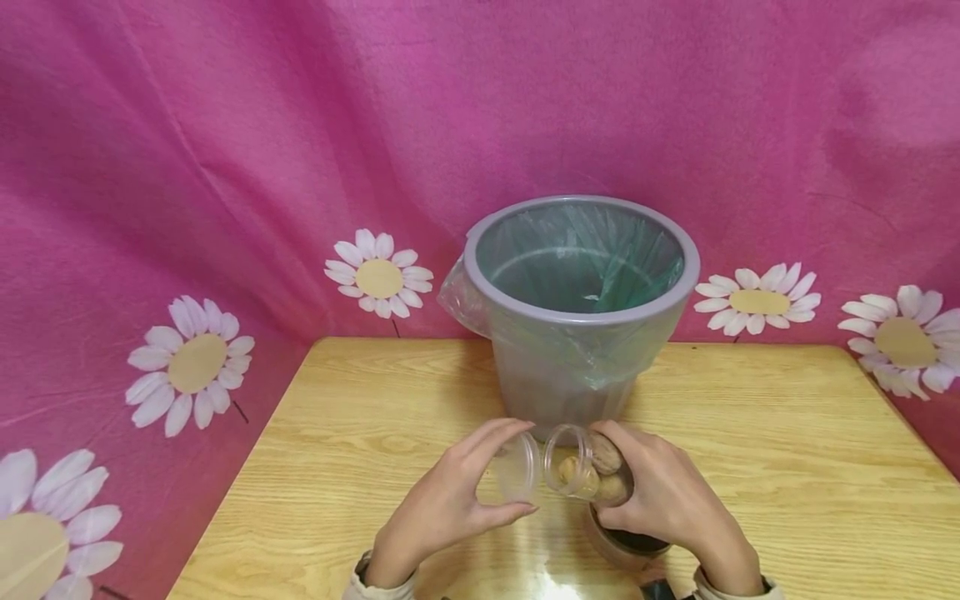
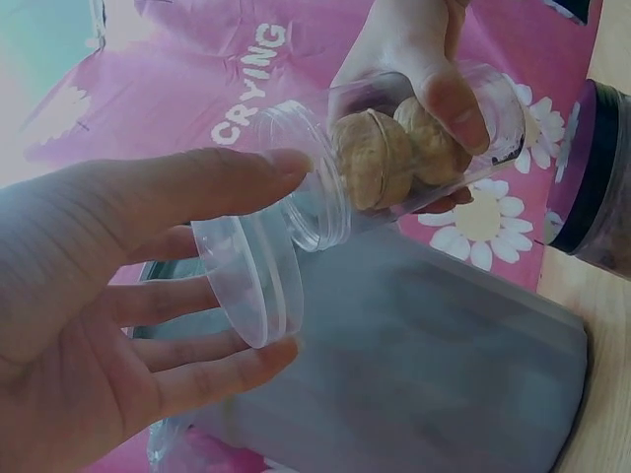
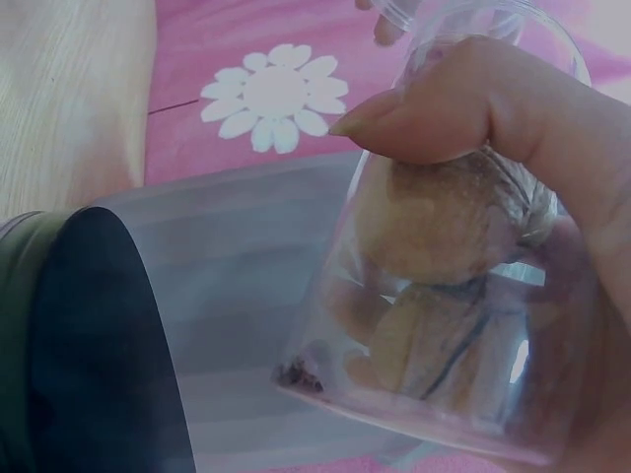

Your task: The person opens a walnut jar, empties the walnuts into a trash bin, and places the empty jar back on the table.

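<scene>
My left hand [image 1: 442,496] holds a clear plastic lid [image 1: 516,467] by its edge, between thumb and fingers. Facing it, just to the right, is the mouth of a clear plastic jar [image 2: 501,103] lying on its side in the air. My right hand [image 1: 667,483] grips this jar around its body. Inside sit several walnuts [image 2: 372,158], brown and wrinkled. A small gap parts lid and jar in the head view. The right wrist view shows a dark speck [image 3: 299,374] at the jar's bottom edge.
Just behind my hands stands a grey bin [image 1: 566,396] with a translucent green liner [image 1: 637,267] over its rim. Below my right hand, a round container [image 1: 618,550] with a dark top stands on the wooden table [image 1: 360,417]. Pink flowered cloth [image 1: 480,100] hangs around.
</scene>
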Motion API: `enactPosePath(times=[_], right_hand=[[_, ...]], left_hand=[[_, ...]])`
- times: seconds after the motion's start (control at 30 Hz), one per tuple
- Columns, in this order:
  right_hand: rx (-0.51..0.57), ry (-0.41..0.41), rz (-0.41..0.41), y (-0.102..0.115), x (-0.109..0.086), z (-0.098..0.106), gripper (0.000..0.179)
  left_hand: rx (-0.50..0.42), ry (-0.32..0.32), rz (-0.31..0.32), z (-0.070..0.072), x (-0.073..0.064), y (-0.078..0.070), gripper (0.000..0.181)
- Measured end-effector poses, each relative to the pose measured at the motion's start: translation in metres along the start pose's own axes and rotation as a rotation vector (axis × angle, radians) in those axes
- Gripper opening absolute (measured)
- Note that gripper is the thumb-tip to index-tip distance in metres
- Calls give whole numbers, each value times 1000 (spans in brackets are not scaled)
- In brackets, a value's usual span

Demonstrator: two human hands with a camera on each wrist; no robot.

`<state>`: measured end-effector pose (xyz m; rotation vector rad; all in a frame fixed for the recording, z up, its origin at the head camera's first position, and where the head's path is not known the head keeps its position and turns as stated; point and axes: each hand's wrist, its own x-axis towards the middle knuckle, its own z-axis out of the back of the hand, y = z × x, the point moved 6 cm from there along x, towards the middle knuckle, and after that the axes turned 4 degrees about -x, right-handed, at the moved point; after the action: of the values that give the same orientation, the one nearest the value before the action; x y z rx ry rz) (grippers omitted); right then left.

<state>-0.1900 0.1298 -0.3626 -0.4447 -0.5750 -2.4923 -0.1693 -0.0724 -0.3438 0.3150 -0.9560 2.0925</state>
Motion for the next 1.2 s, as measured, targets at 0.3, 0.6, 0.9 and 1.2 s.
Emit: enactPosePath(times=[0.3, 0.6, 0.9, 1.2], right_hand=[[0, -5, 2, -1, -1, 0, 67], [1, -5, 0, -1, -1, 0, 67], [19, -10, 3, 0, -2, 0, 67], [33, 5, -1, 0, -2, -2, 69]], left_hand=[[5, -2, 15, 2, -6, 5, 71], [49, -4, 44, 6, -12, 11, 70], [69, 27, 100, 4, -23, 22, 73], [115, 51, 182, 5, -39, 33, 71]])
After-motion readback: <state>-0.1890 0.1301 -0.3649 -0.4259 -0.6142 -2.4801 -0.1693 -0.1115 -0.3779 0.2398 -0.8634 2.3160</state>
